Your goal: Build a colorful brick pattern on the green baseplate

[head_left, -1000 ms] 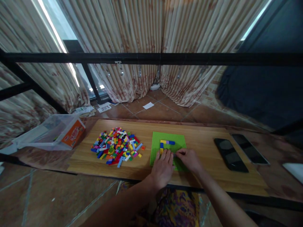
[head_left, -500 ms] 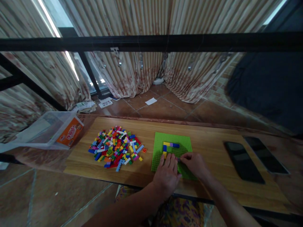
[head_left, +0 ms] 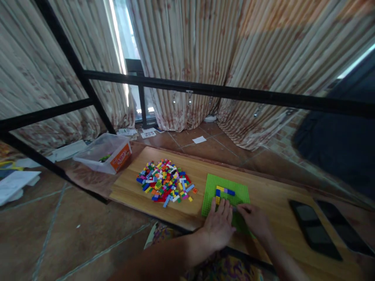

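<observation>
On the green baseplate (head_left: 210, 187), yellow, blue and lavender toy bricks (head_left: 225, 190) form a corner shape with one row across and one column down. My left hand (head_left: 219, 225) lies over the lower part of the plate, fingers stretched out, by the lower end of the column. It hides the bricks or studs beneath it. To its right, my right hand (head_left: 255, 220) is closed in a pinch at the plate's right side. A small lavender-looking toy brick (head_left: 234, 209) shows partly at its fingertips, beside the left fingers.
A heap of mixed bricks (head_left: 164, 181) lies on the wooden board (head_left: 131, 168) left of the plate. Beyond it stands a clear plastic box (head_left: 101, 156) with an orange label. Two dark phone-like slabs (head_left: 315, 228) lie at right. A black metal rail (head_left: 216, 89) crosses behind.
The camera view has turned and tilted, so the board slants down to the right. Both hands stay at the same part of the plate; the brick corner looks the same.
</observation>
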### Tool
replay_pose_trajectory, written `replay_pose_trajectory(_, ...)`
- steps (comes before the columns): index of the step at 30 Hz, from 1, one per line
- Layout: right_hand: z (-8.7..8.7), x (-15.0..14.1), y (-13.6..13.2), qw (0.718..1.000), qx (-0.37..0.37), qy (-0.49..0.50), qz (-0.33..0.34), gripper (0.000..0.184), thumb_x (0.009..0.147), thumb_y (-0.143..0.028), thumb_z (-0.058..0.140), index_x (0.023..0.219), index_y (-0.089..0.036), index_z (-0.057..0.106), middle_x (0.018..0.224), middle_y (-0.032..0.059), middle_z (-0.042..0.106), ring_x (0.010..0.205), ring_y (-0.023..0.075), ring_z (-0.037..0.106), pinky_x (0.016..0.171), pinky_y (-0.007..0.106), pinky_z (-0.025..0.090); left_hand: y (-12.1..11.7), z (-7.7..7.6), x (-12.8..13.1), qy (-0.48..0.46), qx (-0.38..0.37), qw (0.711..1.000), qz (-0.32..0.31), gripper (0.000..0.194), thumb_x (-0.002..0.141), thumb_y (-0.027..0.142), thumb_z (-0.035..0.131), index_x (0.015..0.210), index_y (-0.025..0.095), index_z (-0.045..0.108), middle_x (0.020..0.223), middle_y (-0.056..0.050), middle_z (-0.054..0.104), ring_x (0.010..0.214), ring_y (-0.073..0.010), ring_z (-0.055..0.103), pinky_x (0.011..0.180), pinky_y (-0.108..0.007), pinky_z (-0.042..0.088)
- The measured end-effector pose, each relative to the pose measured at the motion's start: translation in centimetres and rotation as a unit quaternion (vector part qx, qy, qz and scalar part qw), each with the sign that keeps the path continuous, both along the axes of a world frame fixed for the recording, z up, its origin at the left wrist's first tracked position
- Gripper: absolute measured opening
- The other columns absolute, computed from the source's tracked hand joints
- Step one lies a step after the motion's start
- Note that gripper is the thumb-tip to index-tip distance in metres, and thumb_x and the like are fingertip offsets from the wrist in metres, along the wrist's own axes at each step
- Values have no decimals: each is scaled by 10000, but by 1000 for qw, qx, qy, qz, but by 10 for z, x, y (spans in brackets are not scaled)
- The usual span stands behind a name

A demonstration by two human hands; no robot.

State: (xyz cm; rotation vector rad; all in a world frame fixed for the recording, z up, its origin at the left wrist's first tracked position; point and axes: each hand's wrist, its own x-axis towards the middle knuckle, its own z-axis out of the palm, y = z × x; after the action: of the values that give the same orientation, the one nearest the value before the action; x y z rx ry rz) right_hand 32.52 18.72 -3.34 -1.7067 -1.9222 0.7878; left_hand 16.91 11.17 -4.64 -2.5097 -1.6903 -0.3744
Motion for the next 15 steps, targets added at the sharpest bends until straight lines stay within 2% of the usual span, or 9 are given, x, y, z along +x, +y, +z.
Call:
replay_pose_trajectory(3, 1, 0, -7, 1000, 17, -4, -25, 352, 758, -452, 513, 792, -176, 729, 836, 96, 758, 796, 285, 697, 729, 391, 516, -9, 7, -7, -29, 7, 999, -19, 592, 958, 453, 361, 1422, 88, 403, 1515, -140, 361, 1426, -305, 254, 1127, -573, 255)
replay_pose_trajectory(8, 16, -14, -27, 997, 40, -9, -59, 396, 777, -503, 502, 839, -181, 724, 890, 121, 753, 813, 304, 696, 729, 402, 521, -37, 22, -31, -93, -9, 995, -15, 579, 956, 450, 369, 1442, 135, 368, 1521, -131, 352, 1425, -281, 255, 1136, -561, 243)
replay_pose_trajectory(10, 20, -25, -40, 997, 44, 15, -65, 403, 767, -531, 523, 853, -194, 726, 915, 119, 753, 844, 304, 697, 751, 394, 528, -48, 26, -51, -122, -12, 992, 17, 548, 949, 433, 397, 1436, 181, 380, 1505, -109, 386, 1408, -274, 289, 1141, -553, 235)
replay_pose_trajectory(12, 18, -36, -57, 996, 38, 54, -66, 411, 754, -554, 540, 861, -206, 729, 946, 111, 753, 890, 300, 697, 792, 384, 533, -55, 27, -78, -155, -2, 985, 78, 513, 934, 402, 440, 1410, 212, 416, 1458, -97, 452, 1362, -274, 361, 1136, -534, 252)
replay_pose_trajectory(15, 2, -46, -87, 994, 6, 82, -70, 422, 755, -576, 549, 886, -222, 738, 982, 91, 751, 934, 278, 697, 828, 356, 543, -61, 28, -131, -196, 39, 961, 191, 460, 909, 311, 476, 1356, 203, 469, 1356, -112, 539, 1251, -267, 471, 1095, -495, 320)
